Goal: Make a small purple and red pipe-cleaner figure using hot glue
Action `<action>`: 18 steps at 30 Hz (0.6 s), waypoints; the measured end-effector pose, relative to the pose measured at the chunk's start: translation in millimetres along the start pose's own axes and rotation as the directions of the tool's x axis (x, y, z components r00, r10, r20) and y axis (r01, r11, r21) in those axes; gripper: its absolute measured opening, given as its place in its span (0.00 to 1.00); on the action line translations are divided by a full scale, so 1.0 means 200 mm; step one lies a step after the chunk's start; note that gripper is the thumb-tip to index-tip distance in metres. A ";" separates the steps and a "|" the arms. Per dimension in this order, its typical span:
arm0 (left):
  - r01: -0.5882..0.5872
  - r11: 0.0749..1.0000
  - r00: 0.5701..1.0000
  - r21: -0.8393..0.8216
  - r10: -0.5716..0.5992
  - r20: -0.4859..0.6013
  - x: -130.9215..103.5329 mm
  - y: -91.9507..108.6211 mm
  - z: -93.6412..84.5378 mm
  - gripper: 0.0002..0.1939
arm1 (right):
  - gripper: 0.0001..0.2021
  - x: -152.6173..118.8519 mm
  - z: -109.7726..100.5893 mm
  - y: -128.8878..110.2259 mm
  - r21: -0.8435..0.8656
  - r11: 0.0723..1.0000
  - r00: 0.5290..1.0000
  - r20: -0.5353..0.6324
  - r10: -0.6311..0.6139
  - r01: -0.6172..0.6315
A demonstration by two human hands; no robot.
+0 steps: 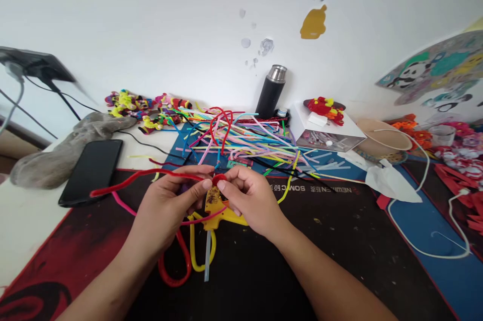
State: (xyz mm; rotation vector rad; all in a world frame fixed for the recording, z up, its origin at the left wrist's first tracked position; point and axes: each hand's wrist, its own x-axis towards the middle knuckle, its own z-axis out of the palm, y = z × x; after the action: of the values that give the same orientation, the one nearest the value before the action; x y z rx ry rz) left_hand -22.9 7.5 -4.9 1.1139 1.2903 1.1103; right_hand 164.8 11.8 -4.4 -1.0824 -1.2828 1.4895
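Note:
Both hands meet over the middle of the dark mat, each closed on a fuzzy red pipe cleaner (141, 175). My left hand (171, 200) pinches it between thumb and fingers, and its long end sticks out to the left. At my right hand (251, 197) the thumb and fingers press on a small coiled red part (219, 178). Under the hands lies a yellow glue gun (213, 215) with a clear glue stick (207, 255) poking out of its back. Beside it are a red loop (175, 275) and a yellow loop (196, 260) of pipe cleaner.
Behind the hands spreads a pile of many-coloured pipe cleaners (241, 135). A black thermos (270, 90) and a white box (326, 130) stand near the wall. At left lie a black phone (92, 172) and small colourful figures (130, 104). A white cable (426, 255) curls at right.

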 end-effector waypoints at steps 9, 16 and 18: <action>0.050 0.986 0.993 0.156 -0.066 0.096 0.02 0.01 -0.02 0.23 | 0.13 0.01 -0.01 -0.02 0.012 1.000 0.999 -0.040 0.017 -0.016; -0.061 0.979 0.998 0.196 0.056 0.033 0.01 0.00 -0.03 0.20 | 0.13 0.00 -0.01 -0.01 -0.038 0.999 0.999 -0.034 0.018 -0.019; -0.095 0.967 0.995 0.236 0.093 0.016 0.00 0.00 -0.03 0.18 | 0.13 0.00 -0.01 -0.01 -0.053 0.998 0.999 -0.032 0.019 -0.020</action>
State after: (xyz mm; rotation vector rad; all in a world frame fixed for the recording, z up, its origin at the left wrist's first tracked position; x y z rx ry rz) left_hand -28.8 8.4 -4.9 1.3661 1.4052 1.0405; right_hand 167.1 12.8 -2.0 -1.1516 -1.2997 1.4543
